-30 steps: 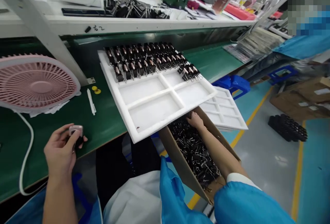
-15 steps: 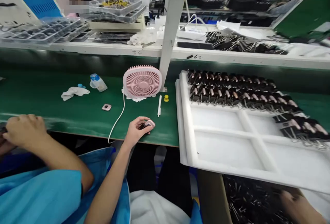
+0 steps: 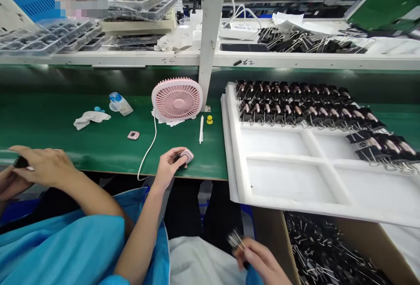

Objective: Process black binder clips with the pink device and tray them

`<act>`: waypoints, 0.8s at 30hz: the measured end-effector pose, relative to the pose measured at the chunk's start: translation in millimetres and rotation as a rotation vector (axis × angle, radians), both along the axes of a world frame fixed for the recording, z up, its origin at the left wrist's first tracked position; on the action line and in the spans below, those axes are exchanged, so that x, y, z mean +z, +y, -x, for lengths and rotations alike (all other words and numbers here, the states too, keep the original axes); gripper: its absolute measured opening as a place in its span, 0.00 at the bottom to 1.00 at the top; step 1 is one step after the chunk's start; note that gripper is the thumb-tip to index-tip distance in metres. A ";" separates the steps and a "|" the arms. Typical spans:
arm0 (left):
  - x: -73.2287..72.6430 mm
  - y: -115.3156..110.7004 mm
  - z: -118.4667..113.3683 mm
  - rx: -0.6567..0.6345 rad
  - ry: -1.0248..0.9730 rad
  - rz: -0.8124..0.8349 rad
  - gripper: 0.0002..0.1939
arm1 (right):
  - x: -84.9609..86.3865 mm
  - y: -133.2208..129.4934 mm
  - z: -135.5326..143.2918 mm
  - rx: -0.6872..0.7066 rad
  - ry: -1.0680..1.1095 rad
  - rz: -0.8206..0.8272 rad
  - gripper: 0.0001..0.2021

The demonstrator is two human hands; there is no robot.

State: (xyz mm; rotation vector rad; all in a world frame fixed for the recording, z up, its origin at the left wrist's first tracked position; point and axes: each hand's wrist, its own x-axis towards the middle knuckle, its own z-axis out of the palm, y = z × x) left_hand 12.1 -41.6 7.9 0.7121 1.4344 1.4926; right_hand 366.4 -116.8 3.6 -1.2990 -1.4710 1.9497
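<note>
My left hand is closed over the front edge of the green bench. It pinches a small rose-pink watch case with a round dark centre; something black, partly hidden by the fingers, sits against the case. Low in the view, above my lap, my right hand grips a black binder clip with silver wire handles, blurred by motion. Another dark bit shows under those fingers. A second pink watch case lies flat on the bench, left of the fan cable.
A white foam tray carries rows of clipped pink cases. Below it stands a cardboard box of binder clips. A pink fan, white pen and yellow knob stand ahead. A co-worker's hands work at left.
My right hand has come out of the clip box, moving left to above my lap with a binder clip. My left hand keeps the watch case, now turned slightly. The view has shifted a little.
</note>
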 end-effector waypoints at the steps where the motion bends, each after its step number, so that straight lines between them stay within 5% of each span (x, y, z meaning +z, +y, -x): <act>1: 1.1 -5.1 0.8 0.019 0.004 0.015 0.27 | 2.9 7.0 22.7 0.054 0.123 0.058 0.25; 6: 7.1 -36.8 8.2 0.144 -0.046 0.023 0.28 | 21.5 57.7 122.0 0.090 0.469 0.067 0.26; 11: 14.2 -64.0 16.3 0.160 -0.009 -0.014 0.25 | 16.1 98.8 182.5 0.061 0.432 -0.061 0.28; 17: 18.2 -88.3 25.3 -0.008 0.049 0.078 0.23 | -3.8 115.3 184.7 0.272 0.415 -0.171 0.26; 24: 19.3 -95.7 31.2 -0.240 0.225 0.082 0.17 | 4.8 115.4 172.7 0.459 0.296 -0.395 0.20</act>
